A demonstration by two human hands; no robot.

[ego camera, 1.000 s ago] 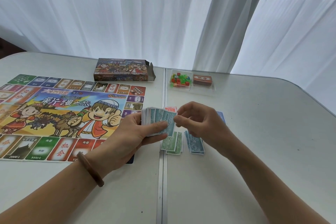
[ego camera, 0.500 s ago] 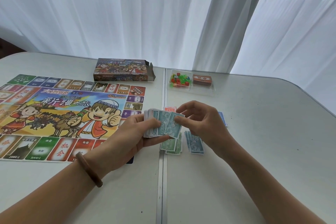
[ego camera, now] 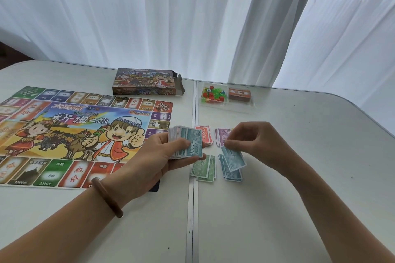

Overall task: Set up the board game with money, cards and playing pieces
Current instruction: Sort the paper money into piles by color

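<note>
My left hand (ego camera: 162, 156) grips a thick stack of play money (ego camera: 188, 145) with a teal 1000 note on top, held just above the table. My right hand (ego camera: 254, 145) pinches a single teal note (ego camera: 234, 159) by its upper end, over the teal pile (ego camera: 232, 172). On the table lie a green pile (ego camera: 204, 170), a red pile (ego camera: 205, 135) and a purple pile (ego camera: 221, 136), partly hidden by my right hand. The game board (ego camera: 70, 134) lies flat at the left.
The open game box (ego camera: 147, 82) sits behind the board. A clear tray (ego camera: 226, 102) at the back holds coloured playing pieces (ego camera: 212, 94) and a brown card deck (ego camera: 239, 94). The table's seam (ego camera: 192, 209) runs front to back. White curtains hang behind.
My right hand has drawn one teal note off the stack and carried it right and down over the teal pile. The left hand has kept its hold on the stack.
</note>
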